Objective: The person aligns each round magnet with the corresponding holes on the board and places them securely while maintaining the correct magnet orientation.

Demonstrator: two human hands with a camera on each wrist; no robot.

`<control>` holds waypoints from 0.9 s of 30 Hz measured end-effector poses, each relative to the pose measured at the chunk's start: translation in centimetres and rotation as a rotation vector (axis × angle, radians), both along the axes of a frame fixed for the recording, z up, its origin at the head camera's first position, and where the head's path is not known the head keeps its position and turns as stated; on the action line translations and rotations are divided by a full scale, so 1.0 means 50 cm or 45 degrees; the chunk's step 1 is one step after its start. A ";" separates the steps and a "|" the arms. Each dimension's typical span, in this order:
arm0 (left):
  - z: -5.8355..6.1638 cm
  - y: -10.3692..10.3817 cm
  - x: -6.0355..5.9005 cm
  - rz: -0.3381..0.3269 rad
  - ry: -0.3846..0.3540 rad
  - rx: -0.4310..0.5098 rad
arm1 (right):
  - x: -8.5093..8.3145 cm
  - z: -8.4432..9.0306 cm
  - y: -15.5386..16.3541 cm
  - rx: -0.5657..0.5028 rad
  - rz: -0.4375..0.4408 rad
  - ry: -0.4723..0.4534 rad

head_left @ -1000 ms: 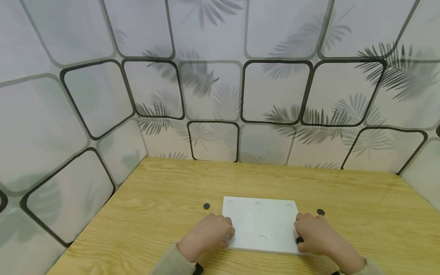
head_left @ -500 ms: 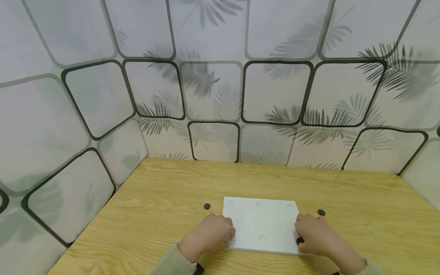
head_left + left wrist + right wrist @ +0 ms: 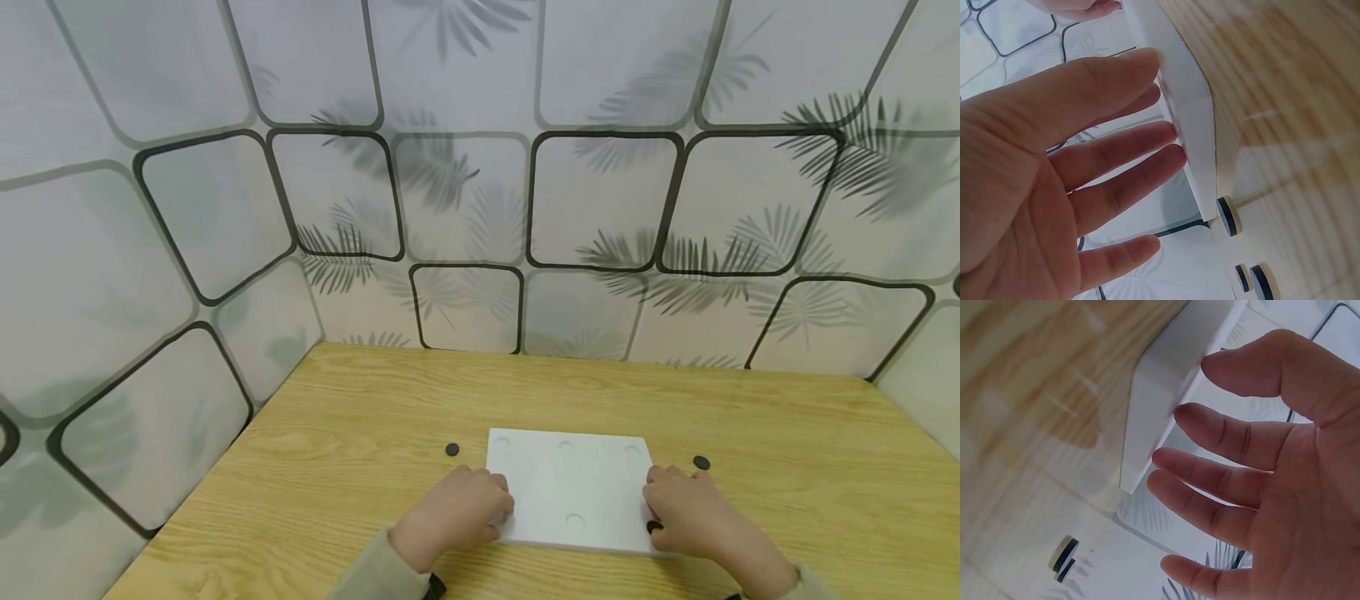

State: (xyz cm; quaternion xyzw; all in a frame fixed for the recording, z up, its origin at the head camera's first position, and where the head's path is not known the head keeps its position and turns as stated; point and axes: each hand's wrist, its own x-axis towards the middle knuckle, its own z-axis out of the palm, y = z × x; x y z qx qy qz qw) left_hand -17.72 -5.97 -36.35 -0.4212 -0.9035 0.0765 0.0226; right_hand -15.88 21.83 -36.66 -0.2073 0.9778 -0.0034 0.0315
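Two-sided hold: the left hand (image 3: 455, 514) and the right hand (image 3: 686, 510) rest at opposite edges of the white board (image 3: 573, 483), likely to steady it against sliding.
Left hand: thumb and fingers apart, tips at the board's rim, not clamped on it.
Right hand: also apart, its thumb and nearest fingers along the rim.
Board: flat on the wooden desk (image 3: 360, 417), long side toward the person, which puts a short end before each hand.
Hollows (image 3: 566, 446): four round ones show, three along the board's far side, one near; they look shaped to seat discs.
Left disc (image 3: 452, 449): on the desk, beyond the left hand, probably placed for easy reach.
Right disc (image 3: 701, 462): on the desk, just past the right knuckles, off the board.
Dark piece (image 3: 654, 527): beside the right thumb, partly hidden; I cannot tell what it rests on.
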 end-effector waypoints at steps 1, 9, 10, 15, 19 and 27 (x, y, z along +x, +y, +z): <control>0.000 0.000 0.000 0.000 -0.001 -0.001 | 0.000 0.000 0.000 0.001 0.001 0.001; 0.003 0.001 0.000 0.004 -0.005 -0.001 | 0.000 0.001 -0.001 -0.004 0.001 -0.003; 0.004 0.001 0.001 0.004 0.000 -0.004 | 0.000 0.001 -0.001 -0.003 0.000 -0.002; 0.005 0.001 0.002 0.011 0.001 -0.004 | 0.001 0.000 0.000 0.001 0.002 0.012; 0.006 0.001 0.003 0.010 0.000 -0.004 | 0.001 0.000 0.000 -0.005 -0.006 0.012; 0.005 0.000 0.002 0.005 0.015 0.001 | 0.002 0.002 0.000 -0.022 -0.021 -0.002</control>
